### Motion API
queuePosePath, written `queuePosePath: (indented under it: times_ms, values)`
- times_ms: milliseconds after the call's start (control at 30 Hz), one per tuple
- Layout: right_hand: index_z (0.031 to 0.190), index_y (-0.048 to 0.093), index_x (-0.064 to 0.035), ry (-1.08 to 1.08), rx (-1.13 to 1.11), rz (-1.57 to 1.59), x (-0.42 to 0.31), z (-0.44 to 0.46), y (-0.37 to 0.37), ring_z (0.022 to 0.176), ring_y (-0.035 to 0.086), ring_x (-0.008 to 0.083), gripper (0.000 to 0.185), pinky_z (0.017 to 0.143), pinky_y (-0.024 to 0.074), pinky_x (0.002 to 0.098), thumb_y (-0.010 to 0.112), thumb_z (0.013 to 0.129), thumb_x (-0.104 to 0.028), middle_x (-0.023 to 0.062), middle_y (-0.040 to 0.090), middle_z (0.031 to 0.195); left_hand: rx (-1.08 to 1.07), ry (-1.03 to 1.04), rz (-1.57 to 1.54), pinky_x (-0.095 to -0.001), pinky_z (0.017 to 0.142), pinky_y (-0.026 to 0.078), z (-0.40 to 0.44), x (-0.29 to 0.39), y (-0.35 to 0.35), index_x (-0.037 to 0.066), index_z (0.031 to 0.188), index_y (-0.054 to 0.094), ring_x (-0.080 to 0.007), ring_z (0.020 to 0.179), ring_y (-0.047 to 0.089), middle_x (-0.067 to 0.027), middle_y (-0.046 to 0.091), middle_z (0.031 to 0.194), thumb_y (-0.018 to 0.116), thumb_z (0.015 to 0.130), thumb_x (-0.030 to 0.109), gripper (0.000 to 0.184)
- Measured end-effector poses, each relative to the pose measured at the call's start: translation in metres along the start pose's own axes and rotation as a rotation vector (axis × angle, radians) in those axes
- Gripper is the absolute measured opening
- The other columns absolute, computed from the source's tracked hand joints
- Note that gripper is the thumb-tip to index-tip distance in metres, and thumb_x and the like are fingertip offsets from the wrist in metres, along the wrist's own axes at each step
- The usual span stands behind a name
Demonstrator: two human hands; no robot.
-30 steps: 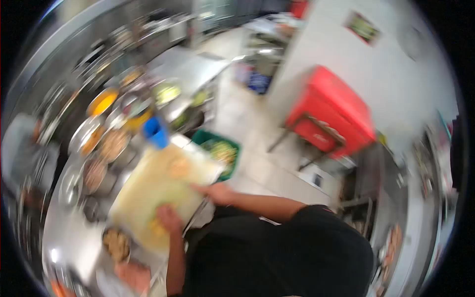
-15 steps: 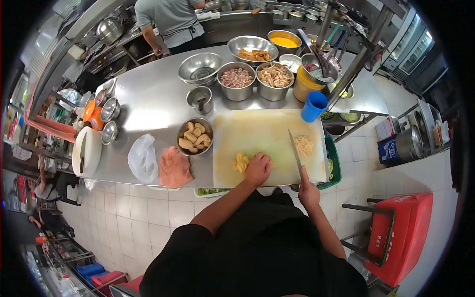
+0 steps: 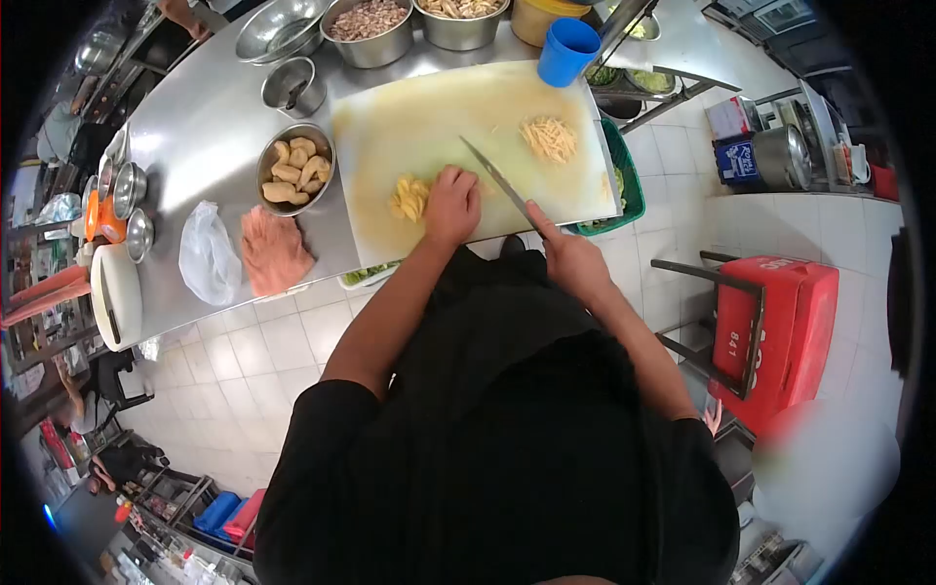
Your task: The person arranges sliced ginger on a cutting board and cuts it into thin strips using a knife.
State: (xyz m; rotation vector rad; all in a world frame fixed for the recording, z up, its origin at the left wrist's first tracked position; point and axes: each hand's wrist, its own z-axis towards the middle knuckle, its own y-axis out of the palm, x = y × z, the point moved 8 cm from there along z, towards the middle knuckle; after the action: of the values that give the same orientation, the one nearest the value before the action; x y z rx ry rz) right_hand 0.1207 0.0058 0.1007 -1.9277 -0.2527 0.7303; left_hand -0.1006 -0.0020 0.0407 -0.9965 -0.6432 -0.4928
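My right hand (image 3: 573, 261) is closed around the handle of a long knife (image 3: 499, 182), whose blade points up and left over the cutting board (image 3: 390, 112). My left hand (image 3: 452, 205) rests on the board with its fingers curled together, just right of a small pile of yellow slices (image 3: 409, 198). Whether something lies under those fingers is hidden. A heap of pale thin strips (image 3: 549, 139) lies at the board's right side. Left of the board stands a metal bowl of peeled, pale brown pieces (image 3: 295, 171).
A blue cup (image 3: 568, 52) stands at the board's upper right corner. A pink cloth (image 3: 274, 251) and a clear plastic bag (image 3: 210, 255) lie at the counter's front edge. Beyond the board are metal pots of chopped food (image 3: 368, 29). A green crate (image 3: 624, 175) sits below the right edge.
The view has tilted down and shifted. The knife has moved left, away from the pale strips and nearer my left hand, which stays beside the yellow slices.
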Motion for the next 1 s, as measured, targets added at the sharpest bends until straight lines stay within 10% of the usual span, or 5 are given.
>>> queuePosePath:
  times_ms: [1000]
  values:
    - [0.168, 0.022, -0.0413, 0.011, -0.242, -0.061, 0.015, 0.027, 0.026, 0.078, 0.074, 0.0415, 0.087, 0.069, 0.0571, 0.0560, 0.053, 0.096, -0.006, 0.0243, 0.073, 0.086, -0.021, -0.032, -0.001, -0.0487, 0.086, 0.053, 0.004, -0.003, 0.003, 0.005, 0.101, 0.069, -0.0392, 0.097, 0.064, -0.0158, 0.064, 0.101, 0.068, 0.090, 0.006, 0.012]
